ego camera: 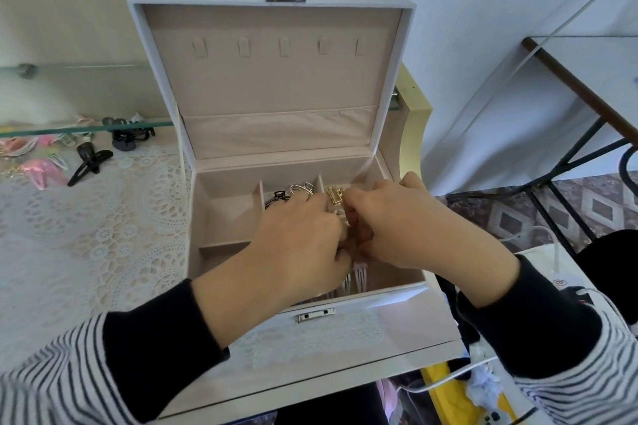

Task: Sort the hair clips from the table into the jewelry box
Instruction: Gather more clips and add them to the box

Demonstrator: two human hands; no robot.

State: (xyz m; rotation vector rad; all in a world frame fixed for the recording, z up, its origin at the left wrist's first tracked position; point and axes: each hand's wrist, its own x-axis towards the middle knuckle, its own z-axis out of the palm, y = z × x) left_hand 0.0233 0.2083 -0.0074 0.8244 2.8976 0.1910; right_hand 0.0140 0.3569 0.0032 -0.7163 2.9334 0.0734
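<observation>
As sorting stands, clips stored: gold clip [335,196], silver clip [302,189], black clip [276,198], in the jewelry box [397,307].
Clips left: black clips [90,159], pink clips [38,172], on the table [103,238].
Hands: left hand [297,245], right hand [400,228], in the box, fingers curled; what they hold, cannot tell.

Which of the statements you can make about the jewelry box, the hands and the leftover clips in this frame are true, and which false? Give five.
1. The jewelry box has its lid raised. True.
2. The left hand and the right hand both reach into the box. True.
3. The gold clip lies on the lace cloth. False: it is inside the box, at the right hand's fingers.
4. Every clip has left the table. False: black clips and pink clips lie on the cloth to the left of the box.
5. A black clip and a silver clip sit in the box beyond the left hand. True.
</observation>
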